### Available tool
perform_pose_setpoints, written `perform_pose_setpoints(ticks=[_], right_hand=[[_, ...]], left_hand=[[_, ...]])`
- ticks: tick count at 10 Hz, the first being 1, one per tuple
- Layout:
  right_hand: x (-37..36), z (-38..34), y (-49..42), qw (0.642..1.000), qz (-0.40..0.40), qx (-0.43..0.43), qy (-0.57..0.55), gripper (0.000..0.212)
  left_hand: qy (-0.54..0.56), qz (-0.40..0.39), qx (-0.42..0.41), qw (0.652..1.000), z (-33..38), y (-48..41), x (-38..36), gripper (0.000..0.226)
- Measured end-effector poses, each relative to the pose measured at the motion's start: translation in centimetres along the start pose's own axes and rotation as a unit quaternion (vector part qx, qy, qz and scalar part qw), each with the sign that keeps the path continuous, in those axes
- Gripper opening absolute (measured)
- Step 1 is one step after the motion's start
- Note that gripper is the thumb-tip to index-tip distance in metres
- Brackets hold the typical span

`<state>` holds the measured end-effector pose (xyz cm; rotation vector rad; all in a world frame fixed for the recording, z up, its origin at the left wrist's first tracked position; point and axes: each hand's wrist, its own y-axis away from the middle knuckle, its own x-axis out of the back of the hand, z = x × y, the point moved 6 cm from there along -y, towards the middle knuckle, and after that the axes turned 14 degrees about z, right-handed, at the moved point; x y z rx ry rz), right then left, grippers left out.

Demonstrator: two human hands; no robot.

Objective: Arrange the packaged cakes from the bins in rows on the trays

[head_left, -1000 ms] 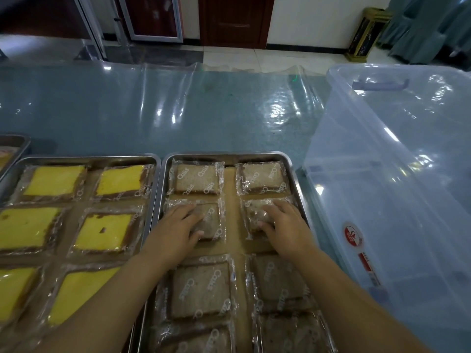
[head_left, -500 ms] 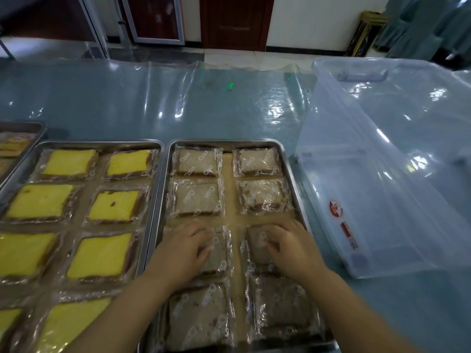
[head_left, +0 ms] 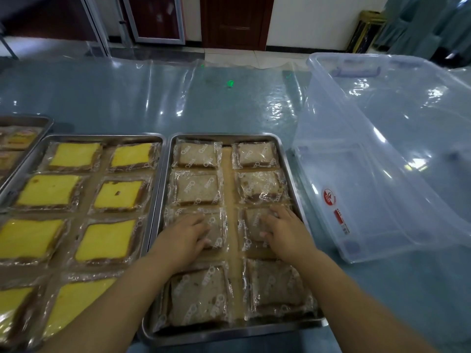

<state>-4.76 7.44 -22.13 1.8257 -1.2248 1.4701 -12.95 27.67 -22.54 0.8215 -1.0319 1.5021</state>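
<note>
Eight brown packaged cakes (head_left: 196,156) around the left hand (head_left: 183,240) and right hand (head_left: 285,230). Eight yellow packaged cakes (head_left: 48,189) just left of them. Three steel trays (head_left: 229,333), and one clear plastic bin (head_left: 382,174) off the right hand's side.

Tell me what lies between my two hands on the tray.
Head view: only a bare strip of tray bottom and the wrapper edges of the cakes under the left hand and right hand.

Single head-worn wide-angle view. Camera sits above the near end of the brown-cake tray (head_left: 224,135), pitched forward and down. Tray is close and fills lower centre. Left of it, the yellow-cake tray (head_left: 102,136) is cropped by the frame. Right of it is the clear bin (head_left: 382,187). Beyond it the table (head_left: 127,98) runs to a far door (head_left: 235,21).
</note>
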Motion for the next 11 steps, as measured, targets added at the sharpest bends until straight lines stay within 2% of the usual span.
perform_pose_setpoints(ticks=[1,3,4,5,8,10,11], right_hand=[[0.8,-0.3,1.1,1.000,0.029,-0.009,-0.008,0.030],[1.6,-1.1,5.2,0.999,0.026,-0.020,0.026,0.039],[1.3,-1.4,7.3,0.997,0.009,-0.054,0.051,0.048],[0.3,-1.5,8.9,0.993,-0.030,-0.086,0.071,0.054],[-0.4,-0.9,9.0,0.996,-0.057,-0.070,0.026,0.057],[0.0,-1.4,9.2,0.994,-0.067,-0.069,0.044,0.056],[1.2,-2.2,8.6,0.997,-0.026,-0.055,0.049,0.052]], left_hand=[[0.008,0.012,0.020,1.000,0.5,1.2,0.6,0.040],[-0.031,0.018,0.045,0.998,1.8,5.0,1.2,0.041],[-0.035,0.029,0.060,0.997,2.9,7.1,1.1,0.037],[-0.061,0.003,0.060,0.996,3.6,8.7,0.2,0.048],[-0.064,-0.045,0.039,0.996,3.4,9.1,-1.3,0.064],[-0.046,-0.036,0.035,0.998,3.7,9.3,-0.6,0.060],[-0.027,0.003,0.031,0.999,3.5,9.3,1.0,0.052]])
